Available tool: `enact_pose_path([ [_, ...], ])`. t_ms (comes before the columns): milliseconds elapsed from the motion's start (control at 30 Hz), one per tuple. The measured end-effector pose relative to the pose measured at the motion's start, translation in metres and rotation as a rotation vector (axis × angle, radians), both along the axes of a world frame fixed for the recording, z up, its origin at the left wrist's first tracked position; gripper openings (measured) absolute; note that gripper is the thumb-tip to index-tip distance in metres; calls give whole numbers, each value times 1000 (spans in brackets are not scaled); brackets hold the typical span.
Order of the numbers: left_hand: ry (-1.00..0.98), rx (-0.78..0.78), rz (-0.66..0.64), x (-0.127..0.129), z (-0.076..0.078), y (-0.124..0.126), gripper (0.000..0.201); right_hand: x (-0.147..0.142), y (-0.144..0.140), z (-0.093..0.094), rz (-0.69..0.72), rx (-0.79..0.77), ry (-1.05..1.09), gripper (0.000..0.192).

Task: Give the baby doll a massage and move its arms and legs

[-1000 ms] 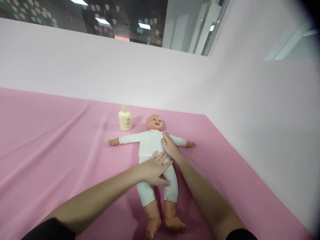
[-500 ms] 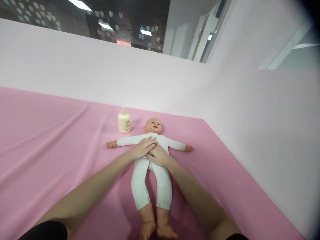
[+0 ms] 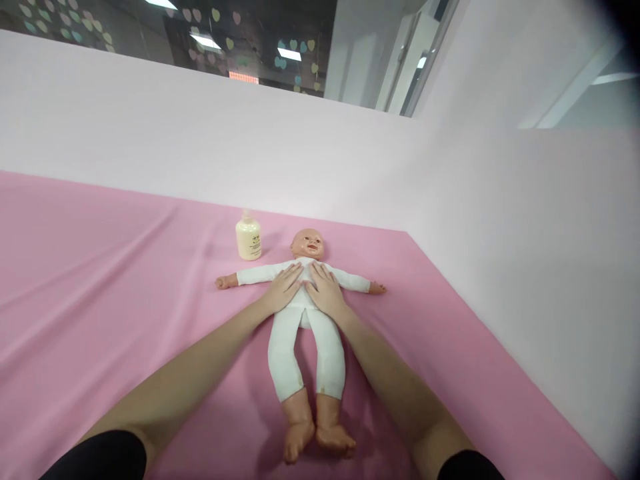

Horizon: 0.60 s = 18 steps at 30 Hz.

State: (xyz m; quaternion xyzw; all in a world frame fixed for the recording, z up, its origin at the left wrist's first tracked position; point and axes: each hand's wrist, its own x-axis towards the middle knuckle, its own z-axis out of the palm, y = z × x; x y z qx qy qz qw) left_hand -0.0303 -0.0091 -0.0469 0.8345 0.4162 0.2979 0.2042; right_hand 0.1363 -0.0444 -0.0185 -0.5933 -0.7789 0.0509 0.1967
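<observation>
A baby doll (image 3: 306, 319) with a white cloth body lies on its back, head away from me and arms stretched out sideways. My left hand (image 3: 285, 288) rests flat on the left side of its chest as I see it, fingers extended. Opposite it, my right hand (image 3: 325, 291) lies flat on the right side of the chest, fingers pointing towards the doll's head. A strip of white cloth shows between the two hands. Neither hand grips anything. Beyond the doll's outstretched left-side arm stands a cream-coloured pump bottle (image 3: 249, 240) with dark print.
A pink sheet (image 3: 125, 280) with soft creases covers the surface under the doll. White wall (image 3: 200, 140) runs along the back and another wall (image 3: 540, 253) along the right. Above the back wall is a window (image 3: 270, 40) with heart-shaped stickers.
My hands lay overlapped on the middle of the doll's torso; they have parted and now rest side by side, a little higher on the chest. The view has shifted slightly.
</observation>
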Motion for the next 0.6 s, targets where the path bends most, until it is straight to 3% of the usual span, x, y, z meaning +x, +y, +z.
enact_pose_path([
  [100, -25, -1, -5, -1, 2, -4, 56, -8, -12, -3, -149, -54, -15, 64],
  [267, -74, 19, 9, -1, 0, -6, 60, -20, -32, -4, -179, -91, -48, 67],
  [433, -60, 14, 16, 0, -3, -6, 60, -31, -45, -3, -75, -69, -87, 68],
  [600, -42, 2, 12, 0, -6, -3, 61, -32, -47, 2, 150, -78, -62, 69],
])
